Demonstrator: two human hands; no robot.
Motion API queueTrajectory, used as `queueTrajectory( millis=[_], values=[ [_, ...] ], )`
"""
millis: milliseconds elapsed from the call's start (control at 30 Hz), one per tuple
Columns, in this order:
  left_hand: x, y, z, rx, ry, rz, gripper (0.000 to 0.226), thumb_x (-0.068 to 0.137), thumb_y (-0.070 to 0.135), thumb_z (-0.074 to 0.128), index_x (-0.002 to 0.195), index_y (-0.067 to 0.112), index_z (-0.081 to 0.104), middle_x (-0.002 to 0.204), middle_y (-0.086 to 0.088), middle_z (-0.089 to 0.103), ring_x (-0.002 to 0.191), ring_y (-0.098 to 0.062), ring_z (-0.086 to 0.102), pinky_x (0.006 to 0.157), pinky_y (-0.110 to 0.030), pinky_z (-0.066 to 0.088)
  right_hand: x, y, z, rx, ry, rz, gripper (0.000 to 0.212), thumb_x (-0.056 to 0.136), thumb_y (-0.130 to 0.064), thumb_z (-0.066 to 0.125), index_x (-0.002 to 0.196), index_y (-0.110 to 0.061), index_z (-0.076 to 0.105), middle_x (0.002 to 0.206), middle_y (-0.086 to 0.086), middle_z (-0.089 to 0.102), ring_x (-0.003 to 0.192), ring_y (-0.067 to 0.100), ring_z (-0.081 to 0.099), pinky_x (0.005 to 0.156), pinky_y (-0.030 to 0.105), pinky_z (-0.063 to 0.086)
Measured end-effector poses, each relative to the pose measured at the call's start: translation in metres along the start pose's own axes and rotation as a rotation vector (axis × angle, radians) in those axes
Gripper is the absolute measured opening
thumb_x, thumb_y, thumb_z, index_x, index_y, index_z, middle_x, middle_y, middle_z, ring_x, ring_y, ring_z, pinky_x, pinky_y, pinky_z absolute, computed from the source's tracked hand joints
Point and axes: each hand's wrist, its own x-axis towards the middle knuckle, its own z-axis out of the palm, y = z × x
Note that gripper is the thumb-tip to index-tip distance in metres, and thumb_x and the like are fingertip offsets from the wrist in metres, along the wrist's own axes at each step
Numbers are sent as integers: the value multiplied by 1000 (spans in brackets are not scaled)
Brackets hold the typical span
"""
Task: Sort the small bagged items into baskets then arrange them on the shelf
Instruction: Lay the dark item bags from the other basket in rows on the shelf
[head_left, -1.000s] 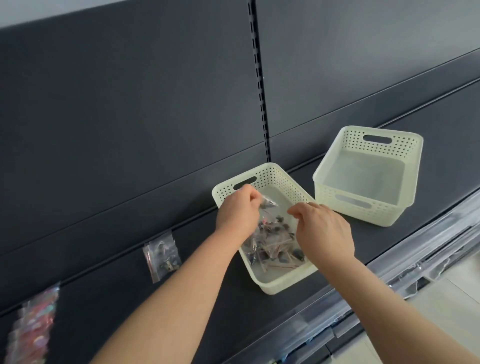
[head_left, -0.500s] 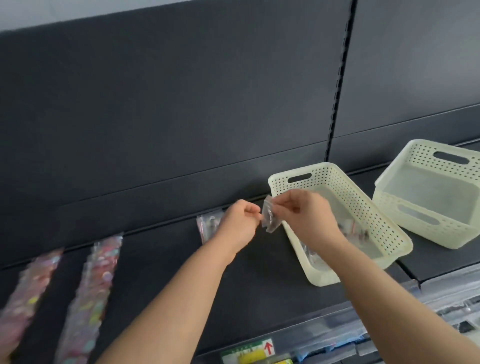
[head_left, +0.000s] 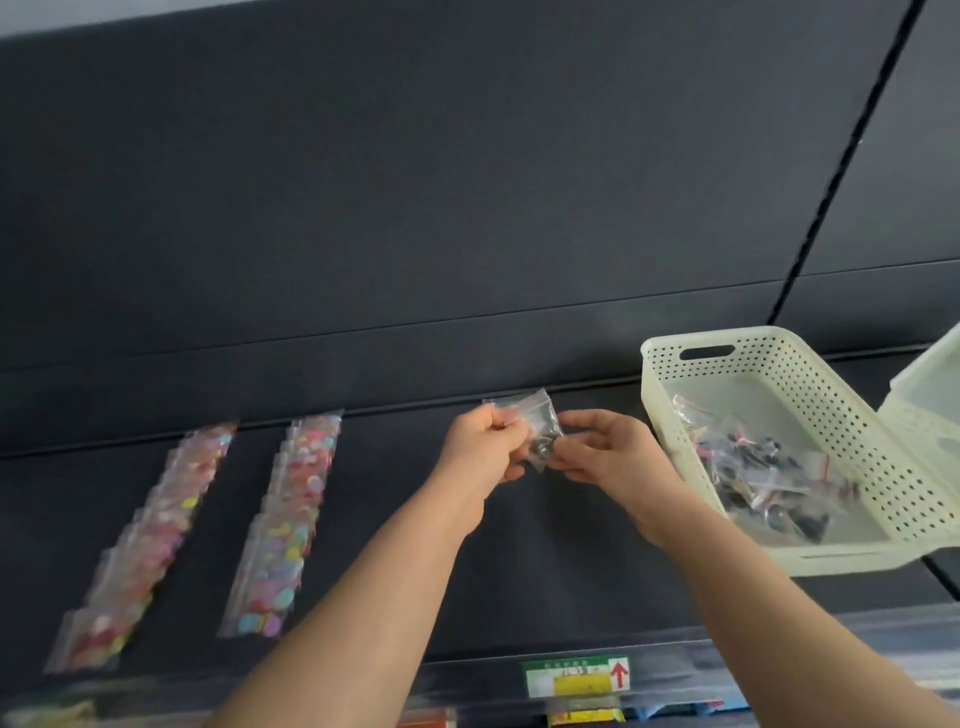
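Observation:
A small clear bag (head_left: 540, 428) with dark items inside is pinched between both hands above the dark shelf (head_left: 545, 561). My left hand (head_left: 480, 447) grips its left side and my right hand (head_left: 602, 449) holds its lower right corner. To the right stands a cream perforated basket (head_left: 810, 374) holding several more clear bags of dark items (head_left: 763, 467). A second cream basket (head_left: 930, 395) shows partly at the right edge. Behind the held bag, another clear bag seems to lean on the back panel, mostly hidden.
Two overlapping rows of clear bags with colourful discs lie on the shelf's left: one row (head_left: 140, 545) far left, the other (head_left: 283, 525) beside it. A green and yellow price label (head_left: 574, 678) with a red arrow sits on the shelf's front rail.
My hands lifted a bag out of the basket and carried it left over the shelf. The view swung left, bringing the rows of colourful bags into sight.

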Motion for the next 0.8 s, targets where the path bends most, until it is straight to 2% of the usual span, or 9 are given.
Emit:
queueTrajectory(
  millis=[100, 167, 267, 367, 433, 500, 567, 633, 800],
  values=[
    [-1, -4, -6, 94, 7, 32, 7, 94, 16, 63, 100, 16, 66, 91, 3, 67, 77, -9, 60, 71, -25, 53, 2, 1, 2, -297, -5, -60, 30, 83, -14, 66, 112, -20, 62, 75, -4, 74, 74, 10, 69, 79, 34, 56],
    [2, -5, -9, 118, 47, 76, 5, 94, 14, 62, 96, 14, 67, 85, 4, 65, 72, -8, 58, 67, -22, 51, 3, -1, 1, -340, -6, -72, 24, 81, -19, 71, 103, -24, 64, 70, -6, 73, 68, 9, 70, 78, 37, 57],
    [7, -7, -10, 118, 66, 76, 9, 95, 11, 59, 89, 13, 66, 75, 2, 61, 67, -9, 55, 68, -23, 53, 6, 0, 0, -269, 43, -76, 17, 80, -18, 74, 90, -25, 63, 66, -2, 72, 63, 13, 70, 79, 42, 58],
    [10, -9, -8, 42, 50, 28, 9, 98, 11, 56, 94, 9, 63, 77, -2, 61, 71, -12, 59, 73, -28, 57, 10, 6, 3, -62, 142, -44, 16, 88, -12, 63, 105, -15, 63, 70, -1, 71, 69, 12, 69, 78, 33, 57],
    [11, -12, -7, -18, 58, -5, 10, 99, 12, 55, 98, 7, 63, 85, -6, 64, 76, -15, 61, 70, -27, 58, 10, 9, 7, 107, 104, 28, 22, 93, -17, 59, 114, -12, 58, 87, 2, 71, 79, 11, 69, 76, 28, 55],
    [12, -15, -7, -62, 63, -37, 12, 99, 14, 55, 103, 6, 63, 93, -9, 66, 78, -15, 63, 67, -26, 57, 8, 14, 12, 199, -17, 99, 32, 89, -25, 65, 118, -15, 55, 99, 5, 70, 90, 14, 69, 77, 30, 55],
    [11, -19, -7, -97, 65, -58, 12, 99, 15, 55, 104, 7, 63, 93, -8, 67, 76, -14, 64, 65, -25, 57, 7, 18, 16, 210, -50, 115, 36, 86, -20, 69, 118, -14, 56, 97, 8, 71, 89, 18, 69, 75, 29, 55],
    [9, -23, -8, -109, 72, -73, 9, 99, 14, 56, 102, 8, 62, 90, -6, 66, 75, -12, 65, 64, -26, 57, 9, 20, 17, 198, 14, 105, 31, 86, -10, 69, 115, -10, 59, 89, 11, 72, 84, 21, 70, 70, 27, 55],
    [8, -36, -11, -40, 100, -118, 8, 98, 14, 57, 101, 10, 63, 96, -5, 69, 78, -11, 66, 62, -25, 57, 11, 24, 17, 228, 67, 116, 24, 85, -6, 68, 108, -11, 62, 80, 5, 71, 73, 13, 69, 65, 24, 53]
  ],
)
